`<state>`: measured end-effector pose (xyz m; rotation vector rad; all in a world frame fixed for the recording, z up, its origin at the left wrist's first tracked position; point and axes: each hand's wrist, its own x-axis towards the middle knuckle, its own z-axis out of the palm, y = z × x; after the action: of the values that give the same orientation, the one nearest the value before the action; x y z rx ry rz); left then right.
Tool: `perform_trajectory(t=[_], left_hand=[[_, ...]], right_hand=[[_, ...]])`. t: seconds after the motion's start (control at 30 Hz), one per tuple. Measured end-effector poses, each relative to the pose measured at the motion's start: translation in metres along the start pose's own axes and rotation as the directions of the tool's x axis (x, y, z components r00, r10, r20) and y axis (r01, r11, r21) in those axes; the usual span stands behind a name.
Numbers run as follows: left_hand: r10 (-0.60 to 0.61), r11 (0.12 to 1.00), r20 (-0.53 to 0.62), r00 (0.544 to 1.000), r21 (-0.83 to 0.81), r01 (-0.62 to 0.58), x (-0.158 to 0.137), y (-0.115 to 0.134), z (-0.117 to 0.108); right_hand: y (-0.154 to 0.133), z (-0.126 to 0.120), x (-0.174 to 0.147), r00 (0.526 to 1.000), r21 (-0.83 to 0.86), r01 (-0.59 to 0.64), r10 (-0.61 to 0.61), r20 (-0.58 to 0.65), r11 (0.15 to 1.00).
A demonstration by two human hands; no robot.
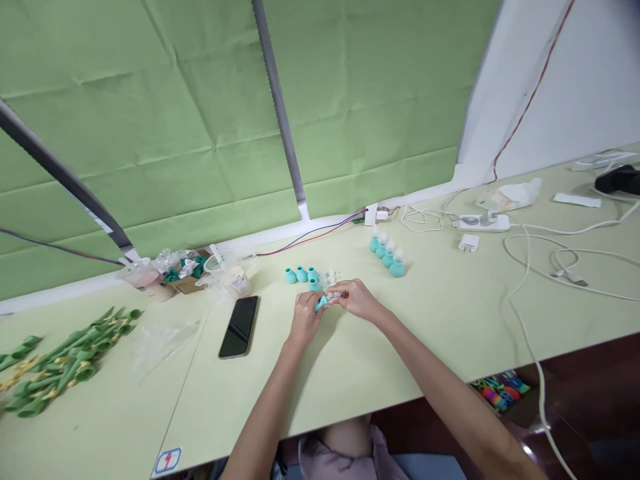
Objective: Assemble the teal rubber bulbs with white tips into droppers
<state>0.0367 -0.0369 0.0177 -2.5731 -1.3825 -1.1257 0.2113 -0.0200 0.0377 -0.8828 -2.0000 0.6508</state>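
Note:
My left hand (306, 315) is closed round a small teal bottle-shaped piece (321, 303), tilted toward the right. The fingers of my right hand (356, 299) pinch a small whitish piece (334, 295) against the teal piece's end; its exact shape is partly hidden by the fingertips. Just beyond my hands stand several teal pieces with open necks (301, 274). Beside them lie tiny white parts (330, 277). Farther right, a row of teal pieces with white pointed tops (389, 255) stands upright.
A black phone (239, 327) lies left of my hands. Green plastic stems (75, 360) are heaped at the far left, near a clear bag (163, 343). A cup (147, 280) and a cardboard box (193, 283) stand behind. Rightward are a power strip (483, 223), a charger (469, 243) and white cables.

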Motion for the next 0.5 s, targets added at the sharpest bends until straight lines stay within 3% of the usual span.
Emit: perform_trajectory(t=[0.2,0.33,0.5], left_hand=[[-0.203,0.939,-0.071,0.977,-0.295,0.174,0.01,0.016,-0.02],[-0.372,0.778,-0.093,0.924,-0.574,0.256,0.004,0.022,-0.01],[-0.511,0.57,-0.033,0.859,-0.761,0.31,-0.002,0.02,0.016]], right_hand=[[-0.005,-0.005,0.005,0.978,0.321,-0.115,0.163,-0.127,0.94],[-0.002,0.004,0.007,0.983,0.386,-0.082,0.138,-0.12,0.919],[-0.004,0.033,0.004,0.997,0.38,-0.024,0.05,-0.058,0.925]])
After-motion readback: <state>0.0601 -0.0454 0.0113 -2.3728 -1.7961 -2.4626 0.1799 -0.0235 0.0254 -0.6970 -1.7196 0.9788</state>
